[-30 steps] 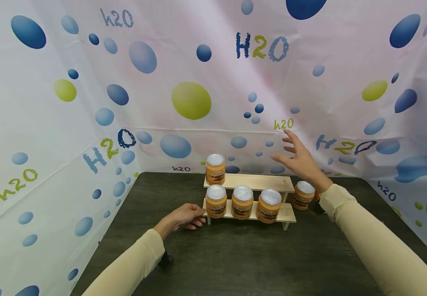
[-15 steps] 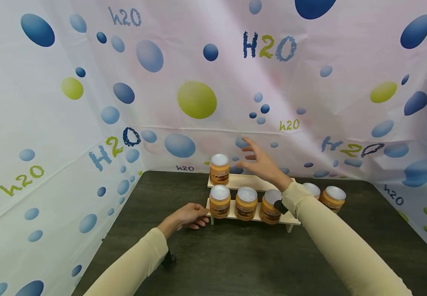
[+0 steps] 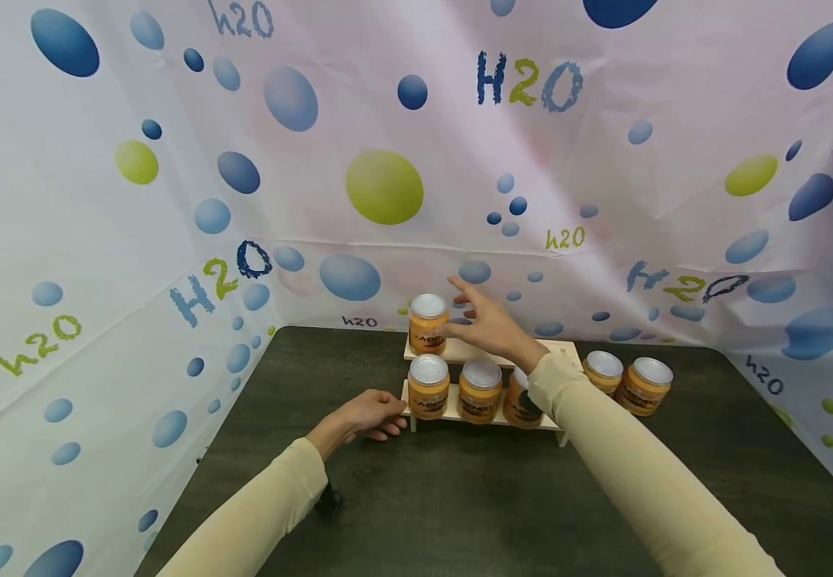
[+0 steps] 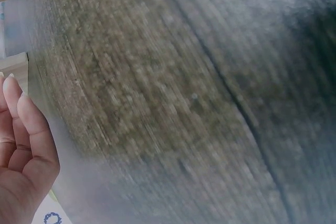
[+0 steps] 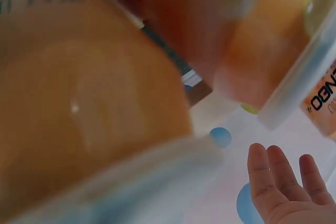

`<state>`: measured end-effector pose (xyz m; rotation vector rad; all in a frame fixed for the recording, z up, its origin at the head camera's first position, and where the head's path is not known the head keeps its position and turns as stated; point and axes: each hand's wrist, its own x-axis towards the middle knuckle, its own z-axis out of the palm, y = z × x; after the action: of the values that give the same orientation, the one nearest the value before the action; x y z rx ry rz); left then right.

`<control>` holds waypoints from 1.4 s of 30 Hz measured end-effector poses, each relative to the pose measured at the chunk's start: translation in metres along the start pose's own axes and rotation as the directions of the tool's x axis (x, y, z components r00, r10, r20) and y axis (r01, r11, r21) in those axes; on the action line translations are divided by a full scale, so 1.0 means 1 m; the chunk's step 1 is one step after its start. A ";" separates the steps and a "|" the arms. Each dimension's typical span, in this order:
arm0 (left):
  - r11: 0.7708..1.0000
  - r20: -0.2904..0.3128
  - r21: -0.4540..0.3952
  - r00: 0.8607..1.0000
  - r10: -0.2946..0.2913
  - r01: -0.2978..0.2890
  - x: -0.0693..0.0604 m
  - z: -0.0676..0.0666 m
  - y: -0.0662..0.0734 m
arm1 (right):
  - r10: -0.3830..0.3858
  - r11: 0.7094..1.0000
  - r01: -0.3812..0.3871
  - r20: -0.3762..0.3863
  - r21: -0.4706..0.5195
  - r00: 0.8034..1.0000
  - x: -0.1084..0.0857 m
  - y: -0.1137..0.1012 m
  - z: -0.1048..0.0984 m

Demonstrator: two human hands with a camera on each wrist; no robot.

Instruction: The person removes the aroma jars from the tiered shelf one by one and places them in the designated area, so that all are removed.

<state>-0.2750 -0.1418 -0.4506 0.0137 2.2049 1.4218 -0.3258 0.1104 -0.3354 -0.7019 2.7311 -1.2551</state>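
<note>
A two-tier wooden shelf carries orange jars with silvery lids. One jar stands at the left of the upper tier. Below it, a left jar, a middle jar and a right jar share the lower tier. With thumb and forefinger, my left hand grips the lower tier's left end. My right hand reaches over the shelf, fingers spread, its thumb close to the upper jar; contact is unclear. In the right wrist view, the fingers are extended near blurred jars.
Two more jars, one nearer the shelf and one farther right, stand on the dark tabletop. A white backdrop with blue and green spots rises behind and at both sides.
My right hand has swung left from the shelf's right end to the upper jar and come down a little. The left hand keeps its hold on the shelf. The jars have not moved.
</note>
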 end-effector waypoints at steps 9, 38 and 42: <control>1.000 0.001 0.004 1.000 0.013 -0.013 0.004 0.000 0.000 | 0.000 1.000 0.000 -0.026 -0.004 1.000 0.008 -0.002 0.015; 1.000 0.005 0.015 1.000 0.025 -0.025 0.002 -0.001 -0.001 | 0.030 0.995 -0.025 -0.055 0.096 0.998 0.022 -0.007 0.047; 1.000 0.001 0.009 1.000 0.026 -0.026 0.001 -0.001 -0.001 | 0.035 0.995 -0.030 -0.052 0.093 0.998 0.021 -0.010 0.048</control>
<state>-0.2757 -0.1427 -0.4514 0.0466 2.2179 1.4261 -0.3299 0.0620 -0.3575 -0.6216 2.6941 -1.4017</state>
